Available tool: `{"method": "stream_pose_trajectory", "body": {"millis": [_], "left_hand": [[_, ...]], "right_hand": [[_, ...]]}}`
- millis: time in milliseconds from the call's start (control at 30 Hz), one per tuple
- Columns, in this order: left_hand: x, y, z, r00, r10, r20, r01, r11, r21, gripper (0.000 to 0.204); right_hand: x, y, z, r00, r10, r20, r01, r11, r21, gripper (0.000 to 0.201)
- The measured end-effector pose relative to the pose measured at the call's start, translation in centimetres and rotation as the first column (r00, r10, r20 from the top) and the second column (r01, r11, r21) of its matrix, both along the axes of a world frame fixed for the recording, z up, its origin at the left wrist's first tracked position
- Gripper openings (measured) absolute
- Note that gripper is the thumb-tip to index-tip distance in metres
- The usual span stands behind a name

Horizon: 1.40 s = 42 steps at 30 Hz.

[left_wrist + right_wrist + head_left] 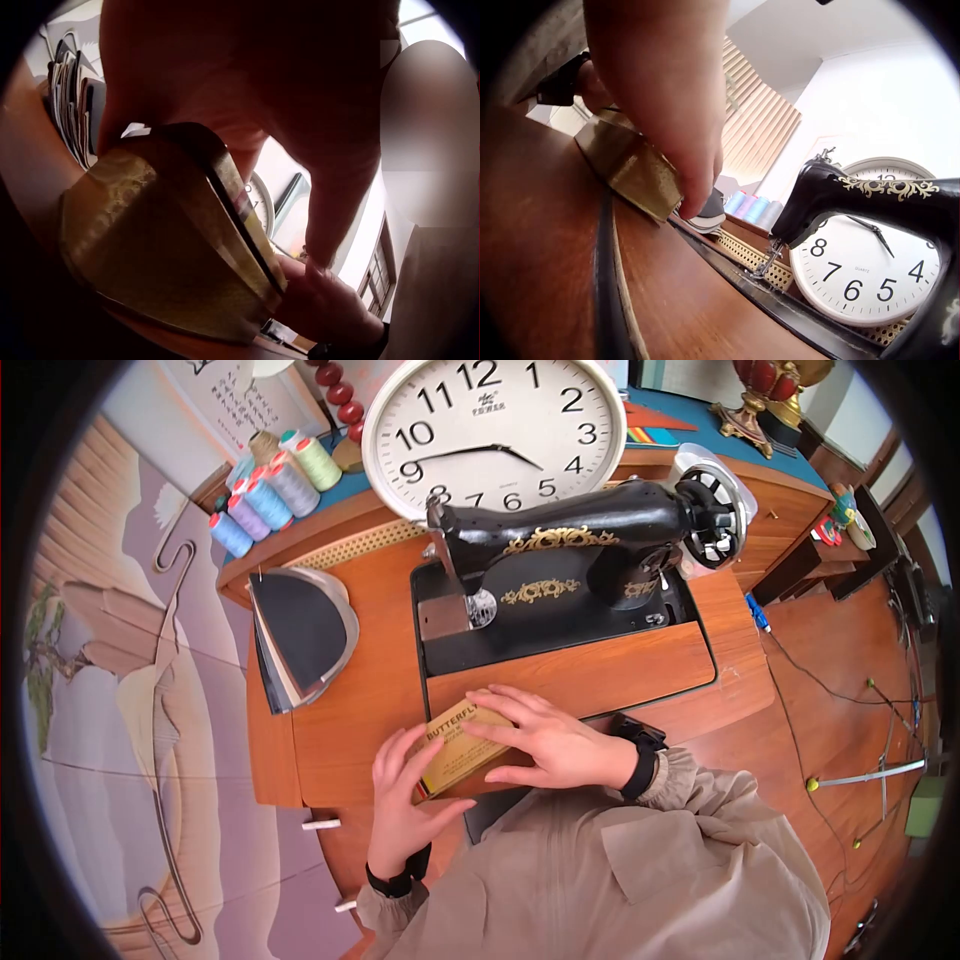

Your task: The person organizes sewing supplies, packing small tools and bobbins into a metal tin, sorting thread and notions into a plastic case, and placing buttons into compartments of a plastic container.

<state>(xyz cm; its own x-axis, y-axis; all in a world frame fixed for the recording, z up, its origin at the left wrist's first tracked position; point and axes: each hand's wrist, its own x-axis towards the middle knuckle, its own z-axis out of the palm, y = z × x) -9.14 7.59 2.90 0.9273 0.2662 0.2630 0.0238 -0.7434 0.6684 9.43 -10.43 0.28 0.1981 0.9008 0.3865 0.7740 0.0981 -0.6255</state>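
Note:
A yellow box (pixel 462 748) with "BUTTERFLY" printed on it sits between two hands, tilted over the wooden table near the person's lap. The left hand (pixel 408 805) grips its left end, fingers along the edge and thumb spread below. From the right, the right hand (pixel 560 748) holds it, fingers over the top face and thumb by the near side. In the left wrist view the box (pixel 165 240) fills the lower left under the left hand (pixel 247 75). The right wrist view shows the right hand (pixel 667 97) bent over the box (pixel 630 165); its underside is hidden.
Beyond the hands stands a black sewing machine (pixel 570 525) with gold decoration, a large round clock (pixel 495 435) behind it. Thread spools (pixel 275 490) stand at the back left. A dark semicircular stack (pixel 305 625) lies left on the wooden table (pixel 350 760).

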Motion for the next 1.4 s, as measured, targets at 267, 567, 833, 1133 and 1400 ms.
{"method": "stream_pose_trajectory", "body": {"millis": [267,567,833,1133,1400], "left_hand": [[-0.3,-0.6,-2.3,0.989,0.065,-0.135,-0.021,0.950,0.310,0.069],[-0.6,-1.0,-2.2,0.991,0.062,-0.120,-0.015,0.933,0.358,0.068],[3.7,2.0,-2.2,0.938,0.339,0.074,-0.347,0.908,0.236,0.060],[11.9,6.6,-2.3,0.936,0.348,0.054,-0.308,0.735,0.605,0.050],[14.0,8.5,-2.6,0.961,0.222,-0.164,-0.070,0.770,0.634,0.087]], "right_hand": [[-0.6,0.2,-1.4,0.995,-0.033,0.096,0.045,0.991,-0.127,0.059],[-1.4,-0.4,-1.7,0.988,-0.098,0.119,0.108,0.991,-0.075,0.068],[-0.2,-3.5,-2.4,0.930,-0.345,0.125,0.354,0.934,-0.057,0.073],[0.1,-3.8,-3.2,0.912,-0.364,0.192,0.372,0.928,-0.007,0.068],[0.1,-3.8,-4.2,0.914,-0.364,0.178,0.367,0.930,0.018,0.065]]}}
